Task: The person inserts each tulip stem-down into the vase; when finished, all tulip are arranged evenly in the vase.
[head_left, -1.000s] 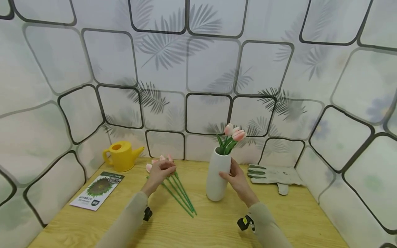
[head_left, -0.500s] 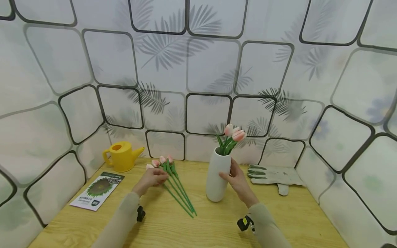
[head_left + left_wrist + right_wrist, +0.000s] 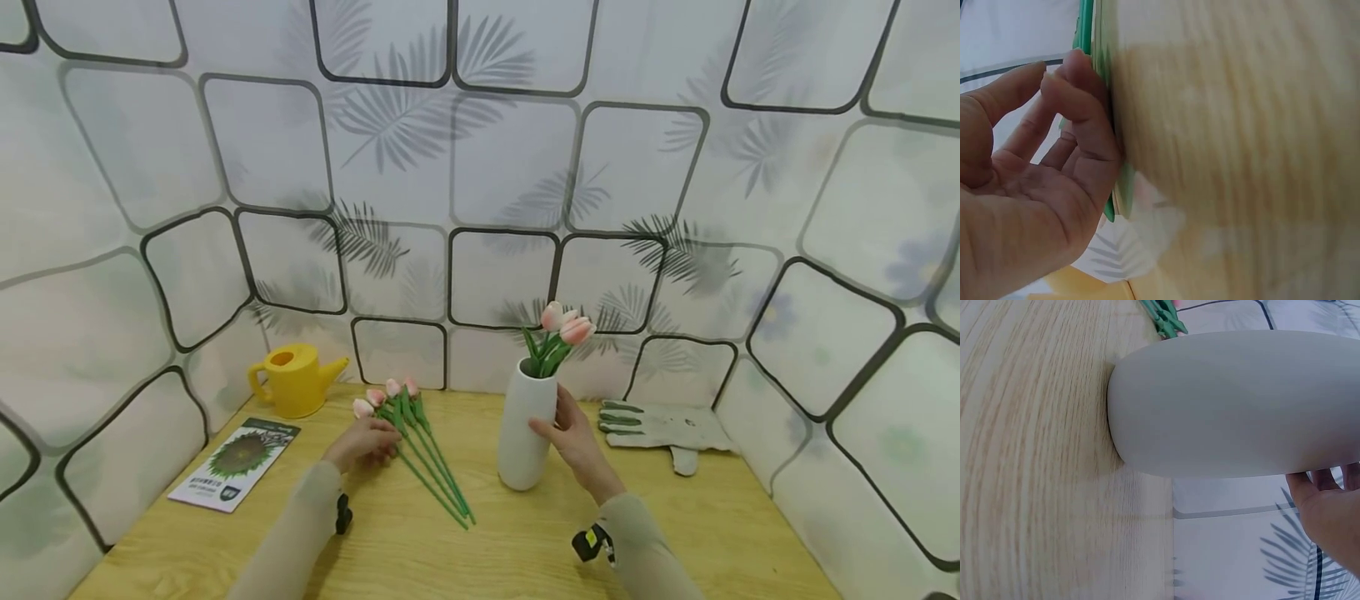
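Several pink tulips (image 3: 405, 410) with green stems lie fanned on the table. My left hand (image 3: 365, 443) is at the leftmost one, fingers loosely bent. In the left wrist view, a green stem (image 3: 1087, 28) runs behind the fingertips of the left hand (image 3: 1054, 144); nothing shows pinched between thumb and forefinger. A white vase (image 3: 527, 429) stands upright on the table, and my right hand (image 3: 579, 442) grips its right side. Pink tulips (image 3: 564, 329) with green leaves stick out of its mouth. The right wrist view shows the vase (image 3: 1229, 403) filling much of the picture.
A yellow watering can (image 3: 295, 383) stands at the back left. In front of it lies a seed packet (image 3: 236, 462) with a sunflower picture. White and green gloves (image 3: 663, 425) lie to the right of the vase. Patterned curtain walls (image 3: 510, 167) enclose the wooden table (image 3: 495, 554).
My left hand has drawn back left and lower from the tulip heads to the leftmost stem, uncovering blooms and leaves. The right hand and vase have stayed put.
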### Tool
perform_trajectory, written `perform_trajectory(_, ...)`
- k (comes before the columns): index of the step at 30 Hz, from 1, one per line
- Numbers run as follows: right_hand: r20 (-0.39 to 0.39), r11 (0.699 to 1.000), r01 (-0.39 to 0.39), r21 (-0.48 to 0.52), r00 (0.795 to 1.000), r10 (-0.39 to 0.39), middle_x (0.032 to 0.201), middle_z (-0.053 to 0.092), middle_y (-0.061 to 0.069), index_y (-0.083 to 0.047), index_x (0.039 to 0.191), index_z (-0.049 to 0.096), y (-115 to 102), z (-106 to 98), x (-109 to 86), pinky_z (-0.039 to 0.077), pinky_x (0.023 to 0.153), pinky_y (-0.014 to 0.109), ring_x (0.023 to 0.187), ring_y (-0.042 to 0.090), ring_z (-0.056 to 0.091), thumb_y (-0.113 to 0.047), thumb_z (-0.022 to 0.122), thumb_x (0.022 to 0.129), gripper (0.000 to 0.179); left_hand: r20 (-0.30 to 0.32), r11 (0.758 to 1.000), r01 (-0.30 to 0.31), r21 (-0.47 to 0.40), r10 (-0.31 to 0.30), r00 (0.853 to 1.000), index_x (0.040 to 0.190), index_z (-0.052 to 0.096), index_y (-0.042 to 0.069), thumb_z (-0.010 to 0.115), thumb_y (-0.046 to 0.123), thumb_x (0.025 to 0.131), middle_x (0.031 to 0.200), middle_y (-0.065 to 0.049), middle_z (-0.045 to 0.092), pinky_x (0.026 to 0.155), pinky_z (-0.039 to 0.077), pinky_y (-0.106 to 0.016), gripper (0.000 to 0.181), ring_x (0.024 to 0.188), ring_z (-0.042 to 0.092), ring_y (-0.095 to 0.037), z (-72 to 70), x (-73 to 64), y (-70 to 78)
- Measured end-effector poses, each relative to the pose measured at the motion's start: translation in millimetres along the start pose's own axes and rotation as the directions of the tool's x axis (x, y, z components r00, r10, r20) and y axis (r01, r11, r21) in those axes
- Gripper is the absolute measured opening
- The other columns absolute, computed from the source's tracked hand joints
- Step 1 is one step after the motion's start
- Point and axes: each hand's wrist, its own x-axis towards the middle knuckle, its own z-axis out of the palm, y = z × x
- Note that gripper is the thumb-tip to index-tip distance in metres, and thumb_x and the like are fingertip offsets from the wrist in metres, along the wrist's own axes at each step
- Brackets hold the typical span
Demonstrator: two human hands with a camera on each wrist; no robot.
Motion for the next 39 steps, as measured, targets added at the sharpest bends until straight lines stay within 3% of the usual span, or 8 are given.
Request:
perform_trajectory(5, -0.003, 1.0, 0.001, 0.004, 1.0, -0.001, 0.157, 0.034, 0.011, -0.019, 0.157, 0.02, 1.2, 0.2, 0.3, 0.033, 0.114, 0.057, 0.143, 0.033, 0.036, -0.02, 0.069, 0.094, 0.08, -0.027, 0.998, 0.058, 0.006, -0.057, 0.998, 0.107, 0.064, -0.004, 0.06, 0.016, 0.098, 0.072, -0.007, 0.065, 0.052, 0.052, -0.024, 0.022, 0.058, 0.062, -0.011, 2.0, 5.3, -3.2)
perform_trajectory(14, -0.003, 1.0, 0.015, 0.002, 1.0, -0.015, 0.156, 0.035, 0.014, -0.015, 0.157, 0.021, 1.8, 1.0, -0.1, 0.034, 0.114, 0.057, 0.142, 0.035, 0.037, -0.019, 0.068, 0.094, 0.079, -0.036, 0.997, 0.029, -0.073, -0.032, 0.999, 0.1, 0.062, -0.01, 0.058, 0.003, 0.095, 0.063, -0.005, 0.062, 0.054, 0.057, -0.026, 0.015, 0.054, 0.062, -0.011, 3.9, 4.2, -4.0)
perform_trajectory(21, -0.005, 1.0, -0.002, 0.011, 1.0, 0.002, 0.157, 0.035, 0.011, -0.018, 0.156, 0.022, 1.7, 0.1, -0.6, 0.033, 0.114, 0.056, 0.143, 0.032, 0.037, -0.019, 0.069, 0.093, 0.079, -0.036, 0.998, 0.026, -0.051, -0.028, 0.999, 0.107, 0.062, -0.014, 0.059, 0.0, 0.093, 0.064, -0.004, 0.061, 0.054, 0.057, -0.026, 0.02, 0.053, 0.06, -0.01, 6.4, 2.3, -0.1)
perform_trajectory(27, -0.004, 1.0, -0.013, 0.009, 1.0, 0.013, 0.157, 0.034, 0.011, -0.018, 0.157, 0.021, 1.2, -1.1, -1.0, 0.033, 0.115, 0.056, 0.143, 0.033, 0.037, -0.021, 0.069, 0.093, 0.079, -0.037, 0.998, 0.029, -0.056, -0.031, 0.999, 0.104, 0.063, -0.014, 0.061, -0.001, 0.092, 0.065, -0.006, 0.061, 0.056, 0.059, -0.028, 0.018, 0.054, 0.06, -0.011, 7.6, 4.3, -2.4)
perform_trajectory(34, -0.004, 1.0, -0.017, -0.002, 1.0, 0.017, 0.156, 0.035, 0.013, -0.017, 0.157, 0.021, 0.7, -0.3, 0.0, 0.033, 0.115, 0.056, 0.143, 0.034, 0.036, -0.022, 0.07, 0.092, 0.081, -0.068, 0.998, -0.005, -0.06, 0.001, 0.998, 0.101, 0.064, -0.014, 0.065, -0.001, 0.09, 0.078, -0.01, 0.065, 0.063, 0.061, -0.03, 0.017, 0.06, 0.065, -0.013, 6.7, 1.9, -4.0)
perform_trajectory(39, -0.003, 1.0, -0.015, 0.009, 1.0, 0.015, 0.157, 0.035, 0.011, -0.018, 0.156, 0.022, 0.5, -1.0, 0.6, 0.032, 0.115, 0.056, 0.143, 0.032, 0.036, -0.02, 0.07, 0.092, 0.08, -0.127, 0.993, -0.082, -0.083, 0.071, 0.989, 0.103, 0.065, -0.012, 0.068, 0.002, 0.09, 0.087, -0.015, 0.068, 0.066, 0.061, -0.032, 0.02, 0.068, 0.069, -0.016, 6.6, 5.1, -1.6)
